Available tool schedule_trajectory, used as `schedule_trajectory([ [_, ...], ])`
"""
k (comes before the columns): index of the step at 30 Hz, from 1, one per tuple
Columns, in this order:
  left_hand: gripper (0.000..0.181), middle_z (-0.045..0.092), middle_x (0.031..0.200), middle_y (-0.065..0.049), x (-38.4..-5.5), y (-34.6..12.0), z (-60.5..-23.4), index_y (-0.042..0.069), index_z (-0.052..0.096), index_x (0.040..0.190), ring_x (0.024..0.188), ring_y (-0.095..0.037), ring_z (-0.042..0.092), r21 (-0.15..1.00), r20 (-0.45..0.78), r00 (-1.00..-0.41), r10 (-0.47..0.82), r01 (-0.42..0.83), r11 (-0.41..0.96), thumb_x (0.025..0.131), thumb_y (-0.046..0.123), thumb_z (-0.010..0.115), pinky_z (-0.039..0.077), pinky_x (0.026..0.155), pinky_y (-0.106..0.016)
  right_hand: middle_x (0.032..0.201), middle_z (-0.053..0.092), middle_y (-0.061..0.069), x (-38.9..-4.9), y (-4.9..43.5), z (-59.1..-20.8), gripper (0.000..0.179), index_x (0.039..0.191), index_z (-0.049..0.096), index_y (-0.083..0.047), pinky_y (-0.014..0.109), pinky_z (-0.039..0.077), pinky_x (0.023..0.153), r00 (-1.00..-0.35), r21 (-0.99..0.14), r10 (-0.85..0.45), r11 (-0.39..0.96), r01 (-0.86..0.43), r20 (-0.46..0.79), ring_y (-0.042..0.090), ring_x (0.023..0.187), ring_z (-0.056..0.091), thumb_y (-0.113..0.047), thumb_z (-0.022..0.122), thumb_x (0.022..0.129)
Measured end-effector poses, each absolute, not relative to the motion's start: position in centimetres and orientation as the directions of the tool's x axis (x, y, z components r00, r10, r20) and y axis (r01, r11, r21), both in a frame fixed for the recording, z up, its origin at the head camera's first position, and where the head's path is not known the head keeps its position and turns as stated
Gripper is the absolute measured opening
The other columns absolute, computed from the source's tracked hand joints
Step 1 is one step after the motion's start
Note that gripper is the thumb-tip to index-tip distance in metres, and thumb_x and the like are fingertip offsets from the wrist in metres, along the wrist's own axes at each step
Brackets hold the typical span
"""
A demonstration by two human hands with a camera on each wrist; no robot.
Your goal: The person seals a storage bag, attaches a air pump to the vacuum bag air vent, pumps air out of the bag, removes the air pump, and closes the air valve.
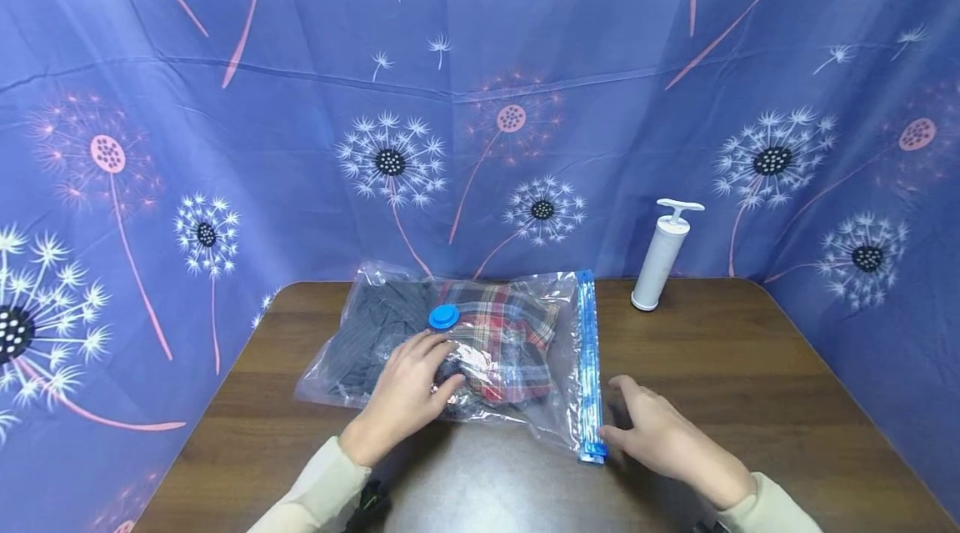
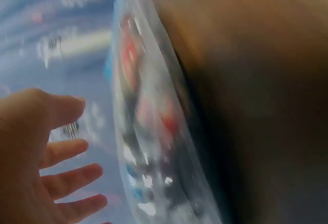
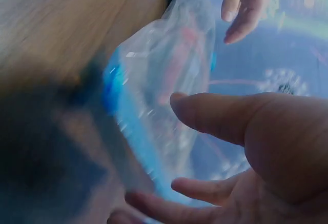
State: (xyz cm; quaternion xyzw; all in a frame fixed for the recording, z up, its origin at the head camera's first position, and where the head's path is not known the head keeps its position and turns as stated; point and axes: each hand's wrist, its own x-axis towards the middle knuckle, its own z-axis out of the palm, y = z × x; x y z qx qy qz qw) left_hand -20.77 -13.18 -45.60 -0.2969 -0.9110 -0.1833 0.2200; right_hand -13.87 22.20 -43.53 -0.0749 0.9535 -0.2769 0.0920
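A clear vacuum storage bag holding a plaid garment and a dark garment lies on a wooden surface. The left hand is over it, at eight o'clock of centre, grip apart. The right hand, grip also apart, is at four o'clock, beside the blue seal strip; contact is unclear. A white hand pump stands at two o'clock. The step seems to be positioning the bag; the next move probably calls for pinching the strip.
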Motion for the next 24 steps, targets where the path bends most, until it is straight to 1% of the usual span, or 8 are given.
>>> schedule_trajectory([
  [3, 0.055, 0.066, 0.134, -0.021, -20.7, -16.8, -46.2, 0.006, 0.07, 0.127, 0.126, -0.048, 0.06, 0.209, 0.531, -0.762, 0.37, 0.541, 0.815, 0.084, 0.036, 0.085, 0.048, 0.104, -0.067, 0.135, 0.059, 0.031, -13.2, 20.3, -43.1, 0.082, 0.145, 0.044, 0.009, 0.063, 0.051, 0.099, -0.976, -0.48, -0.207, 0.864, -0.148, -0.072, 0.048, 0.123, 0.059, -0.035, 0.083, 0.087],
  [5, 0.06, 0.063, 0.138, -0.023, -20.9, -19.3, -46.4, 0.005, 0.068, 0.131, 0.128, -0.049, 0.058, 0.228, 0.511, -0.799, 0.318, 0.482, 0.846, 0.084, 0.04, 0.084, 0.047, 0.104, -0.068, 0.138, 0.055, 0.031, -12.9, 19.0, -43.0, 0.084, 0.148, 0.043, 0.007, 0.065, 0.051, 0.099, -0.975, -0.471, -0.218, 0.866, -0.169, -0.05, 0.05, 0.125, 0.057, -0.035, 0.083, 0.087],
  [8, 0.068, 0.056, 0.145, -0.027, -21.2, -22.8, -46.7, 0.004, 0.063, 0.138, 0.132, -0.052, 0.053, 0.272, 0.448, -0.864, 0.228, 0.375, 0.886, 0.086, 0.045, 0.081, 0.044, 0.103, -0.072, 0.14, 0.054, 0.029, -13.0, 17.1, -43.5, 0.078, 0.148, 0.045, 0.004, 0.064, 0.051, 0.1, -0.966, -0.485, -0.259, 0.842, -0.237, 0.023, 0.05, 0.127, 0.055, -0.031, 0.083, 0.088],
  [12, 0.074, 0.047, 0.151, -0.03, -21.3, -25.5, -48.0, 0.002, 0.056, 0.143, 0.136, -0.055, 0.047, 0.355, 0.358, -0.921, 0.152, 0.284, 0.891, 0.089, 0.047, 0.078, 0.043, 0.104, -0.073, 0.143, 0.052, 0.03, -13.6, 15.5, -44.8, 0.068, 0.146, 0.048, 0.003, 0.063, 0.05, 0.104, -0.94, -0.495, -0.312, 0.8, -0.339, 0.139, 0.049, 0.131, 0.053, -0.025, 0.078, 0.092],
  [15, 0.072, 0.046, 0.151, -0.032, -21.1, -26.0, -49.1, 0.0, 0.055, 0.144, 0.136, -0.055, 0.047, 0.394, 0.332, -0.93, 0.156, 0.287, 0.873, 0.09, 0.039, 0.08, 0.044, 0.106, -0.07, 0.144, 0.05, 0.034, -14.0, 15.1, -45.6, 0.067, 0.146, 0.048, 0.005, 0.064, 0.046, 0.108, -0.933, -0.507, -0.324, 0.784, -0.358, 0.157, 0.051, 0.134, 0.05, -0.023, 0.077, 0.093],
  [19, 0.068, 0.051, 0.147, -0.032, -20.7, -25.7, -49.9, 0.0, 0.058, 0.142, 0.132, -0.054, 0.051, 0.384, 0.373, -0.911, 0.175, 0.323, 0.865, 0.086, 0.025, 0.085, 0.046, 0.104, -0.068, 0.152, 0.04, 0.038, -14.3, 15.3, -46.3, 0.074, 0.149, 0.044, 0.008, 0.067, 0.038, 0.113, -0.947, -0.538, -0.314, 0.788, -0.3, 0.068, 0.055, 0.141, 0.04, -0.026, 0.077, 0.093],
  [21, 0.067, 0.053, 0.145, -0.031, -20.5, -25.3, -50.0, 0.0, 0.059, 0.14, 0.13, -0.053, 0.054, 0.37, 0.397, -0.9, 0.181, 0.337, 0.866, 0.083, 0.022, 0.087, 0.047, 0.103, -0.067, 0.156, 0.035, 0.039, -14.4, 15.6, -46.5, 0.076, 0.15, 0.043, 0.008, 0.068, 0.036, 0.114, -0.952, -0.542, -0.305, 0.795, -0.271, 0.028, 0.055, 0.144, 0.036, -0.028, 0.078, 0.092],
  [24, 0.066, 0.055, 0.142, -0.03, -20.1, -24.6, -49.8, 0.001, 0.061, 0.139, 0.126, -0.053, 0.057, 0.355, 0.398, -0.896, 0.194, 0.346, 0.868, 0.082, 0.02, 0.088, 0.049, 0.101, -0.066, 0.156, 0.033, 0.039, -14.8, 16.3, -46.9, 0.075, 0.148, 0.046, 0.008, 0.068, 0.036, 0.113, -0.951, -0.527, -0.308, 0.807, -0.267, 0.01, 0.056, 0.144, 0.036, -0.03, 0.078, 0.092],
])
